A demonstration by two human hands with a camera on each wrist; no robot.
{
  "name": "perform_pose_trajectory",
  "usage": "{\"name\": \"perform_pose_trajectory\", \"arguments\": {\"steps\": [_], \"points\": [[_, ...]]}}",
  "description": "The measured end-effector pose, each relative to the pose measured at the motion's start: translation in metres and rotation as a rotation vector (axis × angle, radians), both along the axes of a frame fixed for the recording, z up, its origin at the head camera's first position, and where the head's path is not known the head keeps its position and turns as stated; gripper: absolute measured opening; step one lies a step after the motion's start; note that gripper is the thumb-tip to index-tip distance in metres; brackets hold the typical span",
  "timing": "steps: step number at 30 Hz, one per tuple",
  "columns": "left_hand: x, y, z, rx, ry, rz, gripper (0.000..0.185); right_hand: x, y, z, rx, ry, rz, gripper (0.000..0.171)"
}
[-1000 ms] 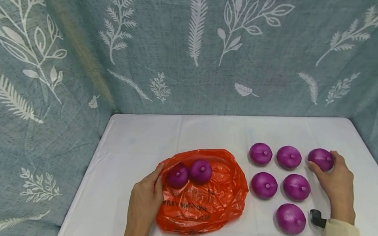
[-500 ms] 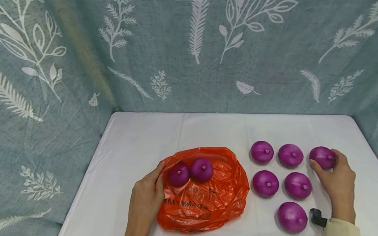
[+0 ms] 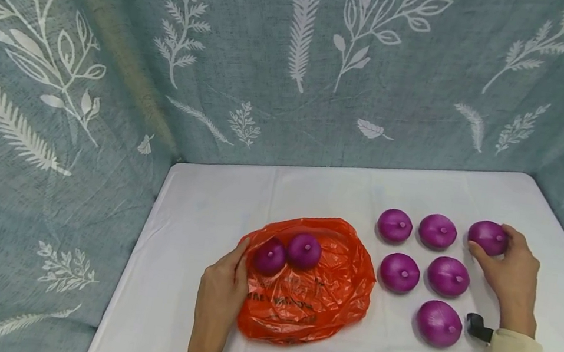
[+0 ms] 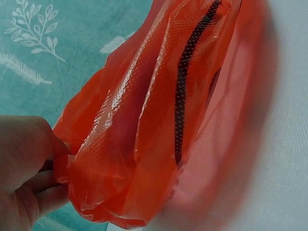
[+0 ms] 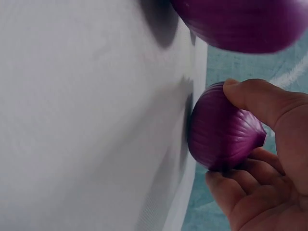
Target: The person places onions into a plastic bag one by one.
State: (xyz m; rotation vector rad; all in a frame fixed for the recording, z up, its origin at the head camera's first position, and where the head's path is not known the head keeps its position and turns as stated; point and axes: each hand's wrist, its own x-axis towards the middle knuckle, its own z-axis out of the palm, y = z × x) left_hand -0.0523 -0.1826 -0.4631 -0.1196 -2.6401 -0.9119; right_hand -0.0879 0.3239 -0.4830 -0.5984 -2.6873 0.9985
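My right hand (image 3: pixel 514 272) grips a purple onion (image 3: pixel 485 237) at the far right of the table, thumb on one side and fingers on the other in the right wrist view. My left hand (image 3: pixel 224 287) pinches the left edge of a red plastic bag (image 3: pixel 290 314), its fingers partly behind the film in the left wrist view. Two onions, a left one (image 3: pixel 269 256) and a right one (image 3: pixel 304 251), lie in the bag's mouth. Several more onions stand between the bag and my right hand, among them one in the back row (image 3: pixel 395 226) and one nearest the front (image 3: pixel 438 324).
A white cloth (image 3: pixel 188 235) covers the table. Behind it and along both sides hangs a blue-green curtain (image 3: pixel 254 65) with white leaf prints. A black strap piece (image 3: pixel 478 328) sticks out at my right wrist, beside the front onion.
The whole scene shifts slightly in the head view. Both hands keep their hold, the right on the onion and the left on the bag's edge; little else differs.
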Motion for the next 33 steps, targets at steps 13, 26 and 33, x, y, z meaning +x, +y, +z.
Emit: {"name": "perform_pose_trajectory", "arguments": {"steps": [13, 26, 33], "points": [[0.000, 0.003, 0.002, 0.001, -0.019, 0.005, 0.037, 0.013, -0.007, 0.039, -0.021, 0.056, -0.077, 0.083], [-0.002, 0.003, 0.000, 0.011, 0.003, -0.002, 0.037, 0.028, -0.041, 0.095, -0.112, 0.247, -0.144, 0.081], [-0.002, 0.002, -0.002, 0.004, 0.028, -0.015, 0.036, 0.041, -0.066, 0.118, -0.112, 0.373, -0.117, 0.079]]}}
